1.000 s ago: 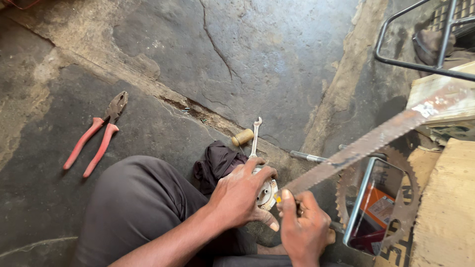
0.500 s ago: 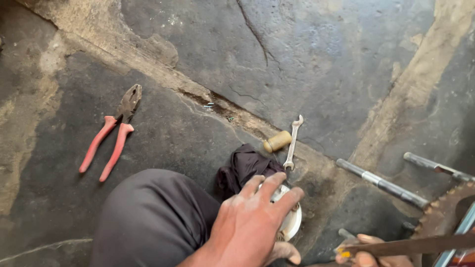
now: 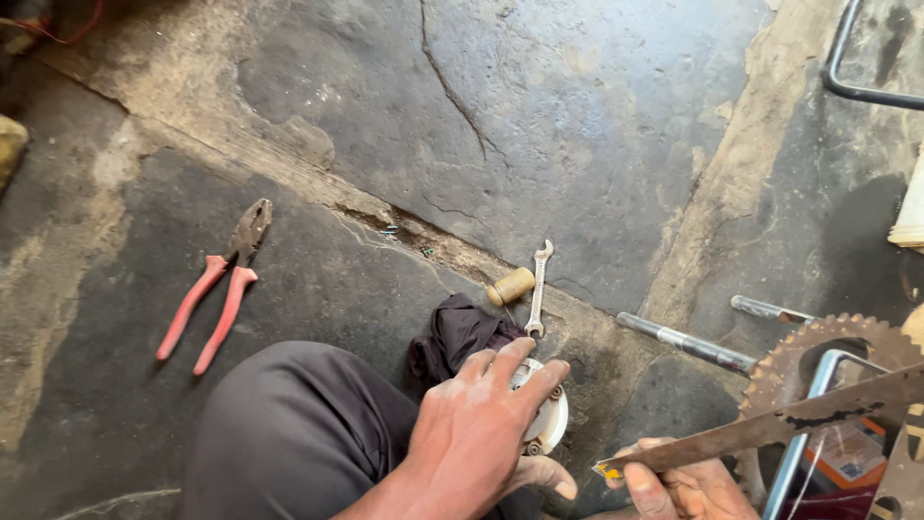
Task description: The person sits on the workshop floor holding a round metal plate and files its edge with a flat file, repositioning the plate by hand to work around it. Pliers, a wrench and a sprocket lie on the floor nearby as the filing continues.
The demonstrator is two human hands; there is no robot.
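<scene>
The left hand [image 3: 476, 438] lies spread over one round white part [image 3: 547, 422] on the floor [image 3: 539, 116], fingers loosely curled on it. The right hand [image 3: 685, 481] is closed around one long rusty blade [image 3: 770, 426]. Nearby lie one pair of red pliers [image 3: 219, 289], one small wrench [image 3: 537, 289] and two metal rods [image 3: 685, 342].

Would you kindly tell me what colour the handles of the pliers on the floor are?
The pliers have pinkish-red handles, clearest in the head view.
</scene>
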